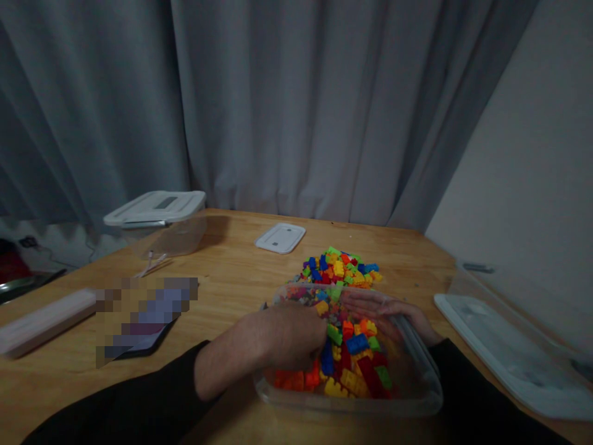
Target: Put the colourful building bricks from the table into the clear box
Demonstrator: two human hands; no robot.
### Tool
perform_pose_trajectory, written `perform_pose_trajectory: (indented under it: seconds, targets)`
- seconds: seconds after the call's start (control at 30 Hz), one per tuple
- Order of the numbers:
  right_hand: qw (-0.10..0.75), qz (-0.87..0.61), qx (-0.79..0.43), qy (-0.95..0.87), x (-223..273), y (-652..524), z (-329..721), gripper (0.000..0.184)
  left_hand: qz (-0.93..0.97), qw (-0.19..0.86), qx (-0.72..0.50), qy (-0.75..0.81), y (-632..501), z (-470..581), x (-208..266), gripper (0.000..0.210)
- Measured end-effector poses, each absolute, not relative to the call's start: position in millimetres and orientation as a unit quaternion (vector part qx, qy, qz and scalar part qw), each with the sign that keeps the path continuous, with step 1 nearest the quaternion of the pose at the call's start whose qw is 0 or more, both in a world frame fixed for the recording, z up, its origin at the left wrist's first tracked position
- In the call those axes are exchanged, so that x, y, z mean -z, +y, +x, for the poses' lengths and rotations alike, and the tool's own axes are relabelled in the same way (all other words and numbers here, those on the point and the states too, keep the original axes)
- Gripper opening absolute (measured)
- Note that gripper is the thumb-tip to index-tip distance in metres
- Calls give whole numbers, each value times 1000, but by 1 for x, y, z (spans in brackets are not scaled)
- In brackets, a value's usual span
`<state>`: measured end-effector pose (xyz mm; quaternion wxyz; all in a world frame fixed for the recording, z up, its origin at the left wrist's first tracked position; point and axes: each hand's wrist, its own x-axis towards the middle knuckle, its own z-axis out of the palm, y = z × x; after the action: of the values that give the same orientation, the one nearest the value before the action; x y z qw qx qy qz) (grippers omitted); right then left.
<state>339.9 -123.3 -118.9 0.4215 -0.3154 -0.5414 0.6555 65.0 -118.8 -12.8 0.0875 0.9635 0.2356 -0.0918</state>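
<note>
the step in hand looks to be work among loose bricks: the left hand (296, 327) reaches down into the clear box (352, 406), its fingers curled under and their tips hidden, so whether it pinches a brick cannot be told. the right hand (410, 314) lies at the box's far right corner, fingers stretched out straight and spread along the plastic, none folded round a brick. the bricks in the box (356, 344) lie just right of the left hand and below it; the brick heap (339, 269) sits just beyond both hands, close to the box's far rim. the next move seems to call for the left hand to clear the rim while the right steadies the wall.

left of the grip, bare tabletop (231, 281) gives the most open room, up to a pixelated flat object (143, 340). beyond the grip and leftward lies a small white lid (280, 238). right of the right hand, room narrows toward a clear container (504, 296).
</note>
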Motion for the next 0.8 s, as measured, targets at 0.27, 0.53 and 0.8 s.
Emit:
perform_pose_trajectory:
  seconds: [0.27, 0.53, 0.8]
  targets:
    - [414, -289, -675, -539, 134, -111, 347, 65, 973, 113, 14, 201, -110, 48, -9, 19]
    - [414, -265, -686, -536, 133, -110, 347, 63, 947, 73, -161, 270, -69, 23, -32, 28]
    - [424, -260, -681, -538, 139, -109, 351, 63, 933, 156, -128, 298, -11, 17, 13, 32]
